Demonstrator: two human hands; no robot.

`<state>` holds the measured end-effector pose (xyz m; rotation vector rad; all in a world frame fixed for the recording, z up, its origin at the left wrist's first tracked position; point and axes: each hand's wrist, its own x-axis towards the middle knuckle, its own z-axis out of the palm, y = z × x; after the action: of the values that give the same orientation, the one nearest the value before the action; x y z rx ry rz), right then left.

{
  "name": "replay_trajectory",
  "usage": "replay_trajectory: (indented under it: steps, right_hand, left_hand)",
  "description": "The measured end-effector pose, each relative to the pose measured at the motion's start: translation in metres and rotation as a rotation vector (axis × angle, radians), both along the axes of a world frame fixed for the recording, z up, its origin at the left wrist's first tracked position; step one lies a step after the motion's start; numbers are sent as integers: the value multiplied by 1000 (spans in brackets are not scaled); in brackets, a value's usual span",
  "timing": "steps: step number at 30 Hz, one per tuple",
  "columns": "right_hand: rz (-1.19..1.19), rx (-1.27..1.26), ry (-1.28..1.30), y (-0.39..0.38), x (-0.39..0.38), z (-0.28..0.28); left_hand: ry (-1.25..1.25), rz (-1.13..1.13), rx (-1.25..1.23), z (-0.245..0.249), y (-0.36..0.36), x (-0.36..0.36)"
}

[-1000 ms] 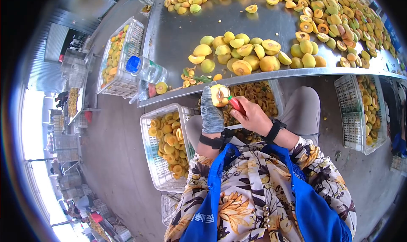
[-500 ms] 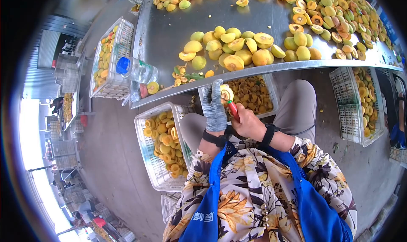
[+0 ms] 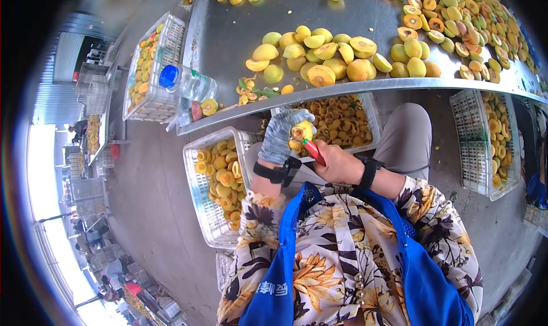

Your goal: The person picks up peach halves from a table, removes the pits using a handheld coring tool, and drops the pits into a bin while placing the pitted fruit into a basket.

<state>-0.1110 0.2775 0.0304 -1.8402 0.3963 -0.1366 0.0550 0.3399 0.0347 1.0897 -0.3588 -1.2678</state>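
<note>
My left hand [image 3: 277, 139], in a grey glove, is closed around a yellow peach half [image 3: 301, 132] with its cut face showing. My right hand [image 3: 339, 163] is bare and grips a red-handled tool [image 3: 313, 152] with a green collar. The tool's tip is at the peach half's hollow, and its working end is mostly hidden. Both hands are in front of the metal table's edge, above a white crate [image 3: 375, 120] holding many cut fruit pieces. Whole and halved peaches [image 3: 321, 75] lie on the table just beyond.
The metal table [image 3: 240, 35] bears a large fruit heap [image 3: 451, 23] at right. A blue-capped bottle [image 3: 191, 86] lies near its left corner. White crates of fruit stand at left [image 3: 193, 195], far left [image 3: 168, 63] and right [image 3: 474, 146]. My knees flank the middle crate.
My left hand has tilted and curled over the peach half, moving slightly left and down. The tool remains at the fruit in my right hand. The view has shifted slightly.
</note>
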Motion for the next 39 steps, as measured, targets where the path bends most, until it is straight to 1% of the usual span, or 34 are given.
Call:
replay_trajectory:
  steps: [2, 4, 5, 6, 8, 9, 11, 12, 13, 14, 15, 16, 17, 18, 20, 21, 22, 24, 25, 26, 28, 29, 30, 31, 32, 33, 34, 35, 36, 37, 38, 39]
  right_hand:
    - [-8, -33, 43, 2, -1, 7]
    - [3, 212, -47, 1, 2, 11]
    - [25, 269, -88, 2, 3, 11]
    - [24, 270, -86, 1, 2, 12]
    - [126, 557, 58, -3, 0, 17]
    - [127, 558, 60, -4, 0, 15]
    - [194, 936, 157, -4, -1, 11]
    - [198, 935, 154, -6, 0, 12]
    - [232, 1053, 173, -8, -1, 14]
    - [265, 1172, 194, -8, -1, 16]
    - [265, 1174, 196, -7, -1, 13]
    - [293, 1285, 208, -7, 0, 8]
    - [323, 1393, 222, -8, 2, 5]
    - [329, 1391, 227, -8, 3, 3]
    - [346, 1512, 158, -6, 7, 1]
    - [347, 1540, 132, -4, 9, -3]
    - [352, 1535, 130, -5, 11, -4]
    - [327, 1541, 142, -3, 12, -5]
    - [327, 1543, 148, -2, 12, -7]
    - [326, 1526, 184, 0, 12, -7]
    - [325, 1498, 213, -2, 13, -7]
    - [338, 1526, 186, 1, 14, -8]
    - [355, 1556, 159, 3, 16, -8]
    - [366, 1615, 127, 3, 18, -10]
    - [377, 1616, 126, 1, 19, -9]
    - [407, 1549, 72, 0, 19, -6]
    - [438, 1482, 20, -2, 18, -3]
    - [449, 1477, 19, -6, 13, 9]
    - [470, 1500, 5, -14, 11, 7]
    - [356, 1457, 25, -20, 9, 5]
    - [241, 1410, 40, -27, 9, 3]
    - [175, 1174, 132, -37, 13, -6]
  left_hand:
    - [-49, -1, 23, 2, -2, -4]
    - [-410, 264, -153, 2, -6, -14]
    - [-495, 360, -150, 6, -8, -21]
    - [-493, 359, -148, 7, -8, -22]
    - [-399, 286, -151, 8, -7, -23]
    - [-131, 98, -71, 11, -3, -16]
    - [-100, 104, -76, 4, 1, -14]
    - [-76, 101, -90, 1, 0, -12]
    - [-213, 164, -66, -2, 1, -13]
    - [-213, 164, -63, -4, 1, -16]
    - [-472, 269, -65, -6, 0, -19]
    - [-733, 373, -70, -7, -1, -20]
    - [-747, 336, -112, -7, 0, -19]
    - [-747, 344, -111, -8, 0, -18]
    - [129, 240, -56, -11, 2, -18]
    - [149, 179, -71, -13, 4, -15]
    - [145, 180, -75, -14, 3, -15]
    - [-100, 385, 10, -16, 0, -22]
    - [-339, 536, -53, -31, -4, -19]
    - [-334, 538, -48, -30, -1, -17]
    - [-776, 319, -28, -21, 4, -5]
    - [-695, 264, -62, -19, 4, -1]
    - [-700, 270, -57, -17, 5, -1]
    - [-361, 301, -54, -16, 6, -1]
    - [-21, 326, -54, -13, 5, -2]
    - [92, 486, -32, -23, 3, 1]
    - [304, 630, 6, -26, 2, 6]
    - [164, 724, 66, -28, 9, 14]
    - [25, 813, 128, -30, 22, 26]
    - [73, 594, 26, -44, 52, 54]
    - [-44, 865, 85, -46, 60, 61]
    - [-268, 960, 53, -57, 83, 78]
